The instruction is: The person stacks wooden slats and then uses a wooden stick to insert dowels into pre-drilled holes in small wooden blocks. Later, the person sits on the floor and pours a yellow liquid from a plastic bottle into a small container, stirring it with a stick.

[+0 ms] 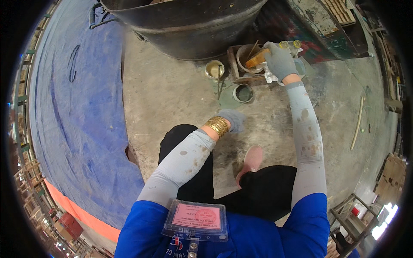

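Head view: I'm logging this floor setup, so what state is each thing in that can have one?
Right hand: gloved, gripping a brush.
Brush: tilted, held over the round pot.
Round pot: open, inside a wooden box.
Small can: open, upright, pale liquid inside.
Ring-shaped lid: lying flat on the floor.
Left hand: gloved, holding nothing, down near the floor.
Blue tarp: spread out, wrinkled.

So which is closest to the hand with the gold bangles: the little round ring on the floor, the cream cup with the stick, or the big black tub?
From the left hand:
1. Round ring, on the floor just ahead, slightly right.
2. Cream cup, farther ahead, slightly left.
3. Big black tub, farthest, at the top.
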A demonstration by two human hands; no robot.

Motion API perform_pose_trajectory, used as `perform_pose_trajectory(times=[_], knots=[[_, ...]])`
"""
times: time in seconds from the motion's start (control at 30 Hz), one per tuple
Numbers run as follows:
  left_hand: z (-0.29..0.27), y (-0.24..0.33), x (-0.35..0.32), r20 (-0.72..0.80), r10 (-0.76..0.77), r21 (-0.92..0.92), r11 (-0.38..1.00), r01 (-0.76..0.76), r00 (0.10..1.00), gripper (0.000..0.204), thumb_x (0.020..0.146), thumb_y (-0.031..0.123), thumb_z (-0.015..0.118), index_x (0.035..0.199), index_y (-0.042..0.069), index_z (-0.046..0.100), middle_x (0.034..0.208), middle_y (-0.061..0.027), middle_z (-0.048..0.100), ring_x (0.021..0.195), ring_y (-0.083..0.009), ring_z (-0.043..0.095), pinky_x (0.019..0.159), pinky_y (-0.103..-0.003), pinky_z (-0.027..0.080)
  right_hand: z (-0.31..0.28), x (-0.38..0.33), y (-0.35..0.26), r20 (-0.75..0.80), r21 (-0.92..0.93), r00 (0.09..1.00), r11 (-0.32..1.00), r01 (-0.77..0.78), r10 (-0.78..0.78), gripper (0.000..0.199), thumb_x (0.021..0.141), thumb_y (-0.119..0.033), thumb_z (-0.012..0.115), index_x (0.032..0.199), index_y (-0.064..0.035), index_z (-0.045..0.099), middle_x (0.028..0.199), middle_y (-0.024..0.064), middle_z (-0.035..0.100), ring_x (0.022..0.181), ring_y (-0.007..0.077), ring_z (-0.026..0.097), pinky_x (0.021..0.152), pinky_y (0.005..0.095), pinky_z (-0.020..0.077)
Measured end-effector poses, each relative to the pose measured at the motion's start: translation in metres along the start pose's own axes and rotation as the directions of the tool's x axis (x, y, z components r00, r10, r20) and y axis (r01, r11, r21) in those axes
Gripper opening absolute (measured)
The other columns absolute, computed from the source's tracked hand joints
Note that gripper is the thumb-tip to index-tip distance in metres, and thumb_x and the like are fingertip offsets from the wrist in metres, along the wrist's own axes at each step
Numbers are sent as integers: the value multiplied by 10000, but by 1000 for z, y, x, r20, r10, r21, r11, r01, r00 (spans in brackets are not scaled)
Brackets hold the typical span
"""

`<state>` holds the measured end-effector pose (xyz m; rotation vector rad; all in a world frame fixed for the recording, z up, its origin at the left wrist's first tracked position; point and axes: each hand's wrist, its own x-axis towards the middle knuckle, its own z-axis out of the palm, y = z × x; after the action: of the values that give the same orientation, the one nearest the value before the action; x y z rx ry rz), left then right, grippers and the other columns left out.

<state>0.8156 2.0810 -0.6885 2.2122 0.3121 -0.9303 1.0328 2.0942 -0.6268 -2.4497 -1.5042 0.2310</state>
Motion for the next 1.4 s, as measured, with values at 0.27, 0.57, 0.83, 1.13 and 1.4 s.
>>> perform_pose_trajectory(times=[0.27, 0.57, 0.83, 1.13, 1.4], knots=[[-6, 9, 11, 35, 27, 40, 999, -29, 999, 412, 775, 346, 518, 1101, 108, 600, 1092, -142, 613, 1009, -312, 579, 844, -388, 459, -11, -21, 10, -53, 21, 998, 999, 35, -34, 263, 838, -223, 475, 1062, -130, 577, 915, 175, 632, 863, 363, 598, 771, 450, 460], [-1, -6, 18, -2, 36, 45, 998, -36, 999, 376, 756, 306, 502, 1036, 88, 624, 1032, -159, 629, 958, -324, 596, 797, -393, 469, -17, -23, -13, 67, -161, 996, 986, -50, 61, 256, 821, -240, 498, 1007, -83, 578, 867, 193, 627, 833, 371, 598, 749, 471, 458], [-6, -5, 8, -5, 25, 15, 1000, -25, 1000, 388, 762, 297, 506, 1083, 98, 597, 1058, -151, 618, 985, -317, 587, 820, -400, 463, 22, -22, -4, -306, -295, 895, 926, 235, -325, 247, 797, -284, 546, 962, -106, 593, 940, 152, 623, 896, 309, 602, 753, 424, 467], [-4, -7, 4, -74, 36, 24, 999, -35, 997, 367, 769, 315, 522, 1055, 105, 613, 1043, -142, 627, 968, -314, 595, 816, -398, 467, 51, -16, 3, 122, 62, 976, 983, 175, -182, 235, 815, -261, 533, 971, -116, 634, 903, 144, 635, 873, 336, 595, 773, 421, 468], [-5, -11, 7, -86, 44, -17, 999, -46, 995, 373, 775, 358, 503, 1011, 99, 632, 1017, -148, 631, 943, -333, 593, 809, -403, 468, -14, -32, 27, 16, 78, 998, 995, 59, -60, 187, 778, -232, 578, 777, -61, 654, 755, 160, 630, 750, 328, 610, 672, 404, 465]])
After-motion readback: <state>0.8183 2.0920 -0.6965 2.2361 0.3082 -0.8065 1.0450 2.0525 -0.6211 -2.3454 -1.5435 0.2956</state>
